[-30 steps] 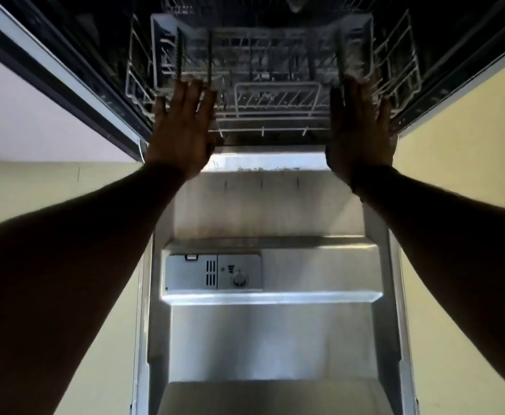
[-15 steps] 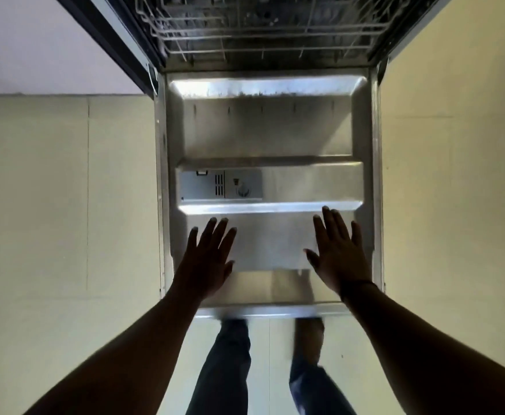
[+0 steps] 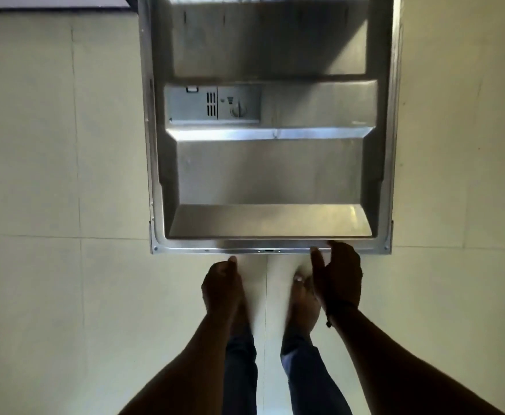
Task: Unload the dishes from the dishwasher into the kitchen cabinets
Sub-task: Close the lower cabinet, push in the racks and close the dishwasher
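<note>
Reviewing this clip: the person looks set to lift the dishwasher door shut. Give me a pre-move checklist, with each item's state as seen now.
1. Dishwasher door fully lowered, inner face up: ok.
2. Nothing resting on the door's inner face: ok.
3. Right hand at the door's front edge: ok, fingertips at the edge; a firm grip cannot be told.
4. Left hand on the door: not ok, it is just short of the edge, fingers curled.
5. Racks pushed in and empty: cannot tell, the tub is out of view.
6. Feet clear of the door: ok, they stand on the floor in front of it.
</note>
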